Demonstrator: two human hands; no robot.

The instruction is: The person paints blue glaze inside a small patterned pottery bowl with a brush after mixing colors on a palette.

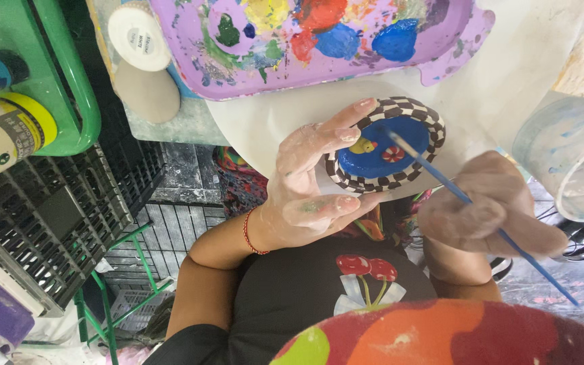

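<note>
Firmly, the checkered dish (385, 143) is clasped in the left hand (309, 186); the brush (468, 200) is pinched by the right hand (491, 213), below the palette (441, 57)

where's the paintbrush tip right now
In the head view the blue-handled paintbrush is in the right hand, its tip over the blue centre of the checker-rimmed dish held by the left hand, just below the purple palette.
</note>
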